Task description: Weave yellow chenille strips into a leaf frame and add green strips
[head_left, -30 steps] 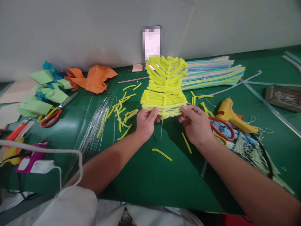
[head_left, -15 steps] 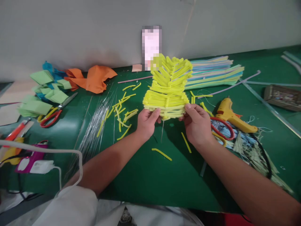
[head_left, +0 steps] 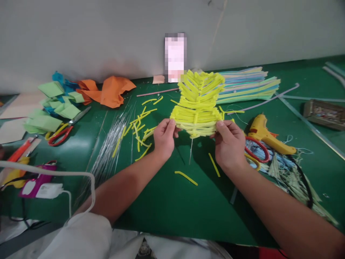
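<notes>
Forearms (head_left: 126,181) converging, left hand (head_left: 164,138) and right hand (head_left: 230,144) pinch a leaf-shaped yellow fuzzy-stem piece (head_left: 198,113) mid-view, partly covering long pastel strips (head_left: 249,86) at two o'clock; a yellow plastic glue gun (head_left: 269,136) lies at four.

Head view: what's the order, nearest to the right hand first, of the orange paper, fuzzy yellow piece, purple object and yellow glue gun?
1. Fuzzy yellow piece, held in the right hand.
2. Yellow glue gun, right of that hand.
3. Orange paper, back left.
4. Purple object, far left.
</notes>
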`<state>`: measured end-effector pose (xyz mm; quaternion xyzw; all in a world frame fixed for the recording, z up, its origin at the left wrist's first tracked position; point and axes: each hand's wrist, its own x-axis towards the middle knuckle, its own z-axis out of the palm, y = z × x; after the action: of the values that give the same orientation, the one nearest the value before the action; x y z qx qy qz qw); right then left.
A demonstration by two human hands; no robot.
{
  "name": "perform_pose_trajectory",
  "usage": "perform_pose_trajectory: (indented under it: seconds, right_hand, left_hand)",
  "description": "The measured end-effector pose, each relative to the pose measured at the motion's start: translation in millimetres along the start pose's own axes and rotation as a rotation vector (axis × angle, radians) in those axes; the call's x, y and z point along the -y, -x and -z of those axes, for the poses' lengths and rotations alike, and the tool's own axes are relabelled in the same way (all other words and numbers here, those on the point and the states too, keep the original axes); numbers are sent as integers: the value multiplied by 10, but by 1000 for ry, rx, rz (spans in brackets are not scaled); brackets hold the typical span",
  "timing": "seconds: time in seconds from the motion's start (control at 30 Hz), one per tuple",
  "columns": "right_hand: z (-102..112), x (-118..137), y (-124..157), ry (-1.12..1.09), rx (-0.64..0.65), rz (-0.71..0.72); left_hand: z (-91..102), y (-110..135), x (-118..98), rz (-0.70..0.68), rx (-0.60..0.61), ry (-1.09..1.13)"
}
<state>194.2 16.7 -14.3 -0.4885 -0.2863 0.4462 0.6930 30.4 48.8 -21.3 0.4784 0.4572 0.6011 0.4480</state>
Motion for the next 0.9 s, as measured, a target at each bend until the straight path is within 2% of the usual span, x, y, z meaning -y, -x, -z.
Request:
perform_pose_trajectory:
  seconds: [0.1,0.2,0.3,0.47,0.6,0.7,0.83,0.9]
  right_hand:
    - [4,-5,4,-14,-18,2]
    - [7,-10,11,-34,-32,12]
    - [16,-30,11,-33,-32,15]
    - [37,-67,3,-1,-36,18]
    - [30,-55,8,-9,-52,37]
    - [30,-49,13,-34,-56,23]
    - [53,-65,30,-24,-62,-13]
    - [57,-58,44,18,12,-81]
  left_hand:
    - [0,-11,-6,55,13,-26]
    - [3,-40,51,118,55,84]
    - [7,-71,99,107,51,141]
    - [25,-74,53,71,21,12]
    - [45,-87,28,70,90,-64]
    - [47,-123,58,139,144,-5]
    - [50,-142,103,94,102,63]
    - [55,-132,117,100,96,102]
